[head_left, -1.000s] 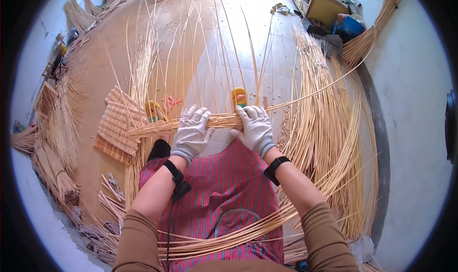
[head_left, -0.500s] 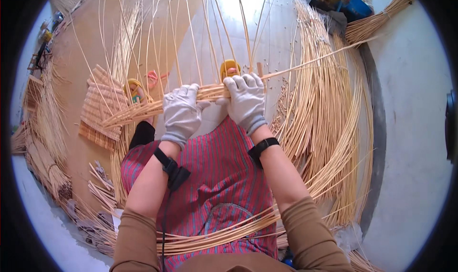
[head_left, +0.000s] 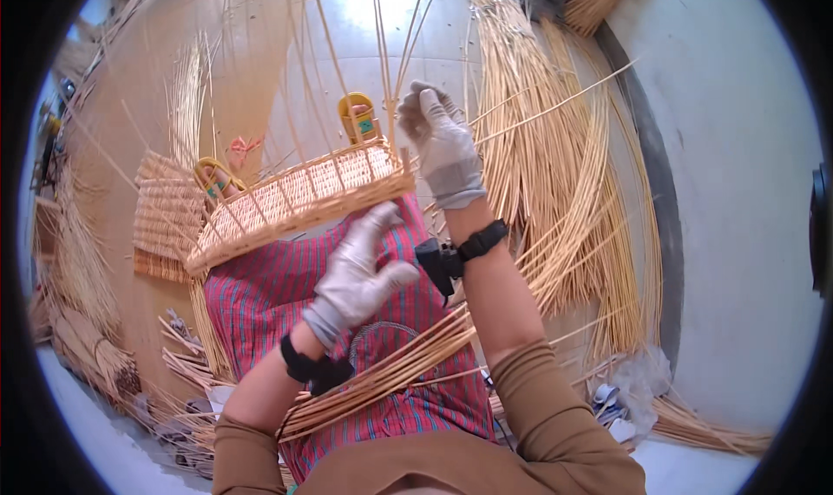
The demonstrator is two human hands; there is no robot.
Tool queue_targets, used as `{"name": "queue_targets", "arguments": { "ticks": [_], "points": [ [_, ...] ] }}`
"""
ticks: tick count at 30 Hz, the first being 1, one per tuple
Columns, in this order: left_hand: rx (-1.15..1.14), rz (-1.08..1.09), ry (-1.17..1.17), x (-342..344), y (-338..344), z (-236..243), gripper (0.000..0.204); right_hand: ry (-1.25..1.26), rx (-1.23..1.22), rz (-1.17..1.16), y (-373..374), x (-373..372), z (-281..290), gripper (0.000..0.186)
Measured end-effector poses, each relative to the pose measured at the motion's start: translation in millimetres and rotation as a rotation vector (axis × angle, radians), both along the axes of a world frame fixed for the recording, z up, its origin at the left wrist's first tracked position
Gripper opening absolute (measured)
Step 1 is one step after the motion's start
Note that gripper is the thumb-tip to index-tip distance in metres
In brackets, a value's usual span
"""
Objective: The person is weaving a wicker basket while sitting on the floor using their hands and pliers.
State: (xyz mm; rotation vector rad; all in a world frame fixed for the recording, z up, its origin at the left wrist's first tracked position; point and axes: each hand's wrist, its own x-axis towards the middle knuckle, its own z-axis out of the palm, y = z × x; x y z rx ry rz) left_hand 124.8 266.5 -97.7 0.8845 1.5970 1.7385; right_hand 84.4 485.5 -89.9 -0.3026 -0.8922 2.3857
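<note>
A long shallow woven cane tray (head_left: 295, 187) lies tilted across the front of my red striped apron (head_left: 286, 291), with long upright canes (head_left: 325, 35) rising from it. My left hand (head_left: 364, 265) is below the tray's near side, blurred, fingers stretched and thumb apart, holding nothing visible. My right hand (head_left: 438, 139) is raised beside the tray's right corner, its fingers curled near the upright canes; what they grip, if anything, is hidden. Yellow slippers (head_left: 356, 118) on my feet show beyond and left of the tray.
Loose cane (head_left: 564, 200) spreads along the right beside the wall (head_left: 729, 191). A woven mat (head_left: 165, 200) lies at left, with cane bundles (head_left: 95, 347) along the left edge. More canes (head_left: 390, 382) lie across my lap. Crumpled plastic (head_left: 642, 382) is at lower right.
My left hand has let go of the woven edge and dropped below it. My right hand has risen off the rim. The tray now shows its woven inside.
</note>
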Motion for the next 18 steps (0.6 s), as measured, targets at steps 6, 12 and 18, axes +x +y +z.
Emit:
{"name": "queue_targets", "arguments": {
  "ticks": [6, 12, 18],
  "points": [
    [-0.163, -0.193, -0.65, 70, 28, 13, 0.034, -0.169, 0.103, -0.188, -4, 39, -15, 0.014],
    [-0.228, -0.165, -0.774, 132, 41, 14, 0.026, -0.261, 1.613, -0.613, 0, 103, -27, 0.014],
    [-0.243, -0.373, -0.86, 159, 39, 21, 0.033, -0.336, 1.411, -0.592, -1, 147, -12, 0.015]
  ]
}}
